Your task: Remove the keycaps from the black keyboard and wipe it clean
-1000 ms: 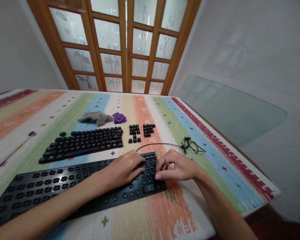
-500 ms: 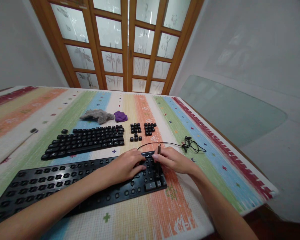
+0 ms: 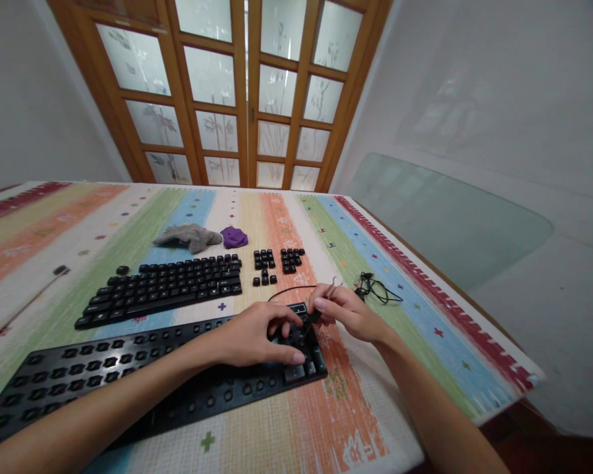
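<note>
A black keyboard (image 3: 178,359) lies along the table's near side, most of its key positions bare of caps. A few keycaps (image 3: 294,372) sit on its right end. My left hand (image 3: 257,332) rests over the right part of the keyboard, thumb and fingers apart, with the thumb beside those caps. Just above the right end, my right hand (image 3: 343,309) pinches a slim dark tool (image 3: 314,318). Its thin tip points down at the number pad, and a thin curved end shows above the fingers. The exact kind of tool is unclear.
Loose black keycaps are laid out in a main block (image 3: 178,286) and small groups (image 3: 263,259) behind the keyboard. A grey cloth (image 3: 188,237) and a purple cloth (image 3: 234,237) lie farther back. The coiled cable (image 3: 378,289) is at right on the striped tablecloth (image 3: 257,421).
My right hand has tipped the tool from upright to slanted and turned at the wrist. My left hand has shifted right, its thumb and fingers spreading near the number pad. The view has tilted slightly.
</note>
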Available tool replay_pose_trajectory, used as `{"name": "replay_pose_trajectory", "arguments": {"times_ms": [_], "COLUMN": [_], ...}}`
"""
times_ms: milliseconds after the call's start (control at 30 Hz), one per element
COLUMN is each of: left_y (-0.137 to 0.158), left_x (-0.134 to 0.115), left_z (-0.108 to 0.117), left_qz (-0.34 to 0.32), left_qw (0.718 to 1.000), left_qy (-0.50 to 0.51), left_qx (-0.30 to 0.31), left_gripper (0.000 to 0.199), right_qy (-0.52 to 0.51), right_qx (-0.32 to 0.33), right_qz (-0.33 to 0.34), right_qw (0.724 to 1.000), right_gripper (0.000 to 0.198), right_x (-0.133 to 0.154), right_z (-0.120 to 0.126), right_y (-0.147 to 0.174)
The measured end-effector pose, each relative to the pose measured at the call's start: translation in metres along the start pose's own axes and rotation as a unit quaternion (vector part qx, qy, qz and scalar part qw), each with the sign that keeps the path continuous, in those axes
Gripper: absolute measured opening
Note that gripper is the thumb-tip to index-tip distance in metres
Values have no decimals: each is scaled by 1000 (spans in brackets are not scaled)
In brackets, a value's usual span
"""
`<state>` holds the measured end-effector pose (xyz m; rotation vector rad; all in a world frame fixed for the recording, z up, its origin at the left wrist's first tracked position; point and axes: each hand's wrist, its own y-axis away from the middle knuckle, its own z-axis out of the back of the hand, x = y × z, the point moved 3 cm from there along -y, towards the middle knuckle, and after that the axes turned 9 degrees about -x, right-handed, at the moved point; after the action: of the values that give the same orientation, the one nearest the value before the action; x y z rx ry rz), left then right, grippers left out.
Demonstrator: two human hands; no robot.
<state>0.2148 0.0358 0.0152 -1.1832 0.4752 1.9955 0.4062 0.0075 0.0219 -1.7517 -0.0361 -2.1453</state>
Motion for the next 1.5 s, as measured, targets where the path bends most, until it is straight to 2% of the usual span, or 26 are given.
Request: {"name": "replay_pose_trajectory", "arguments": {"times_ms": [200, 400, 567, 667, 767, 900, 1067, 1333, 1500], "left_y": [-6, -8, -11, -12, -11, -9, -8, -22, -47], "left_x": [5, 13, 10, 7, 3, -2, -3, -7, 4], "left_z": [-2, -8, -6, -2, 5, 9, 7, 19, 29], "left_qz": [11, 64, 56, 39, -3, -84, -193, -274, -294], "left_qw": [994, 965, 954, 969, 987, 983, 960, 937, 915], "left_qy": [109, 246, 296, 240, 121, -53, -130, -198, -229], "left_qx": [18, 63, 9, -46, -108, -154, -158, -91, -157], "left_gripper": [29, 38, 42, 38, 27, 12, 7, 9, 5], "right_qy": [-52, -75, -45, -21, 14, 74, 157, 290, 301], "right_qx": [7, 16, -1, -30, -50, -68, -68, -57, -74], "right_qz": [8, 15, 22, 23, 33, 53, 63, 101, 82], "right_qw": [999, 997, 999, 999, 998, 993, 983, 950, 947], "right_gripper": [29, 27, 30, 31, 32, 37, 38, 29, 37], "right_x": [6, 10, 11, 11, 12, 15, 17, 15, 12], "right_z": [-1, -3, -1, 2, 4, 4, 0, -2, 2], "right_y": [3, 5, 4, 2, 1, 0, -1, -1, -2]}}
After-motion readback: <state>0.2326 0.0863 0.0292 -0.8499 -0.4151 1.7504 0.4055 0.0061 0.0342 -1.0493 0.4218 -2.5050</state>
